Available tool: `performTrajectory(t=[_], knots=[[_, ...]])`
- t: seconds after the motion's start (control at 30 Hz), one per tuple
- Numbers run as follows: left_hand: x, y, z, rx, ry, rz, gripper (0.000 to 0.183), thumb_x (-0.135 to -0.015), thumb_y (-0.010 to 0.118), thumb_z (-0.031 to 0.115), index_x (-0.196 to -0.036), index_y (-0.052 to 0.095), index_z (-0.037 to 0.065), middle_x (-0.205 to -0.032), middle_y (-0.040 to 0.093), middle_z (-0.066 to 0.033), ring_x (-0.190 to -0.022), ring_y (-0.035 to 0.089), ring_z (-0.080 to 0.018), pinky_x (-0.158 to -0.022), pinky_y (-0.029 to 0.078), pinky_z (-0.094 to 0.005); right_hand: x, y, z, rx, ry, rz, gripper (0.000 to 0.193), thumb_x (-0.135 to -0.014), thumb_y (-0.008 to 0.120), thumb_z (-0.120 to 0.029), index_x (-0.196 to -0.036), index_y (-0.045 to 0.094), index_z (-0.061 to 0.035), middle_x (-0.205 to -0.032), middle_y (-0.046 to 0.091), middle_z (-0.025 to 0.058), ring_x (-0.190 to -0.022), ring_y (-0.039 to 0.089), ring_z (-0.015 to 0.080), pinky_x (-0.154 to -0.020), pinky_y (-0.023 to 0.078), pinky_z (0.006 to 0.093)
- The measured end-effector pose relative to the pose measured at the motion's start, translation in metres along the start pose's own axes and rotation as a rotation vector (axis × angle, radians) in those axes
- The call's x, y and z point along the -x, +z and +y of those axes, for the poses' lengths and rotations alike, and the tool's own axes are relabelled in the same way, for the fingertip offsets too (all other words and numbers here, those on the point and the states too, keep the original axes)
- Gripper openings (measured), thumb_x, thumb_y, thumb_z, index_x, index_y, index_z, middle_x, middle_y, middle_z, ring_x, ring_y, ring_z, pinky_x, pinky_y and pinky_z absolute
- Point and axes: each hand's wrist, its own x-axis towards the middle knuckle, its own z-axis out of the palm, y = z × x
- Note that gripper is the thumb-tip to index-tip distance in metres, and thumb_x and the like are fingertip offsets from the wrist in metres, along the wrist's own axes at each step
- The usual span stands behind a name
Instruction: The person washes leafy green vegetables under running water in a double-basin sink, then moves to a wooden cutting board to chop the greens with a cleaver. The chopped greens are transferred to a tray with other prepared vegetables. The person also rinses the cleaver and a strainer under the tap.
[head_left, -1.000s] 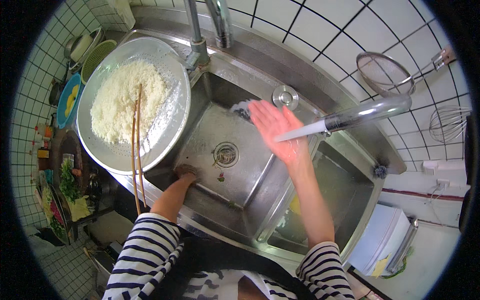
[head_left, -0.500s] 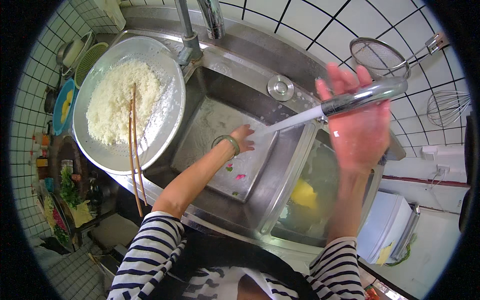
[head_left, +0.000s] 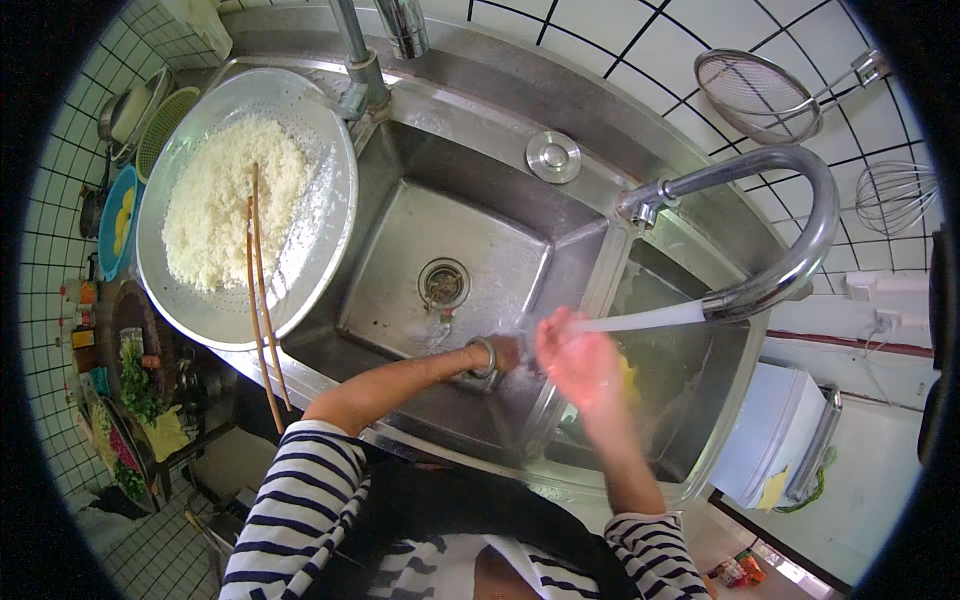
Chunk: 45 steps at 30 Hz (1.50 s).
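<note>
Water runs from the curved chrome faucet point(head_left: 825, 235) over my right hand point(head_left: 580, 358), which is blurred, palm turned up, with nothing visible in it. Just left of it, low in the left basin point(head_left: 420, 225), is my left hand point(head_left: 507, 353), with a pale bangle point(head_left: 485, 358) on the wrist. Its fingers are turned away and hidden. Bits of debris sit in and beside the drain point(head_left: 444, 284). Partly behind my right hand, a yellow item point(head_left: 628, 380) lies in the water of the right basin point(head_left: 690, 400).
A large perforated metal bowl point(head_left: 340, 240) of white rice point(head_left: 230, 210) stands at the left, two wooden chopsticks point(head_left: 258, 290) across it. A second tap point(head_left: 405, 30) rises behind. A round drain plug point(head_left: 553, 157) rests on the ledge. A strainer point(head_left: 760, 95) and whisk point(head_left: 895, 198) hang at right.
The faucet has swung toward me. My right hand has come down and left from it; my left hand has moved nearer me. The basin's water has drained, and the pink and green bits have shifted.
</note>
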Motion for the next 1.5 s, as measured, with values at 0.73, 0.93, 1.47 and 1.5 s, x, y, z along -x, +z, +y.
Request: performTrajectory(t=[0.73,0.93,1.47,1.5], knots=[[0.044,0.038,-0.083,0.003,0.148,-0.348,0.032,-0.083,0.056,0.029,-0.104,0.064,0.007,-0.097,0.069,-0.0130,-0.089,0.067,-0.0304,-0.078,0.051,-0.0440,-0.053,-0.066,0.039,-0.080,-0.288,0.322,0.026,-0.090,0.053,-0.011,-0.110,0.053,0.0056,-0.107,0.060,0.0163,-0.106,0.057,0.0278,-0.098,0.047,0.0380],[0.008,-0.024,-0.080,0.199,-0.560,0.412,0.039,-0.094,0.042,0.034,-0.116,0.048,0.002,-0.102,0.063,-0.0232,-0.093,0.062,-0.0347,-0.086,0.047,-0.0488,-0.022,-0.043,0.018,0.178,-0.134,0.277,0.039,-0.088,0.056,-0.016,-0.121,0.049,0.0046,-0.125,0.052,0.0188,-0.122,0.046,0.0300,-0.108,0.033,0.0431],[-0.004,-0.141,0.015,2.017,-0.120,0.022,0.032,-0.099,0.043,0.028,-0.116,0.051,0.002,-0.113,0.060,-0.0140,-0.095,0.062,-0.0285,-0.084,0.053,-0.0393,0.009,0.170,-0.022,1.230,-1.119,-0.202,0.063,-0.100,0.035,-0.040,-0.142,0.026,0.0054,-0.136,0.043,0.0289,-0.132,0.038,0.0365,-0.110,0.029,0.0452],[0.009,-0.162,0.011,2.074,-0.041,-0.014,0.033,-0.100,0.042,0.026,-0.118,0.050,0.000,-0.116,0.060,-0.0148,-0.097,0.063,-0.0298,-0.086,0.054,-0.0400,-0.007,0.167,-0.020,1.175,-1.134,-0.369,0.062,-0.100,0.036,-0.038,-0.142,0.025,0.0053,-0.135,0.043,0.0286,-0.132,0.038,0.0361,-0.110,0.029,0.0461]])
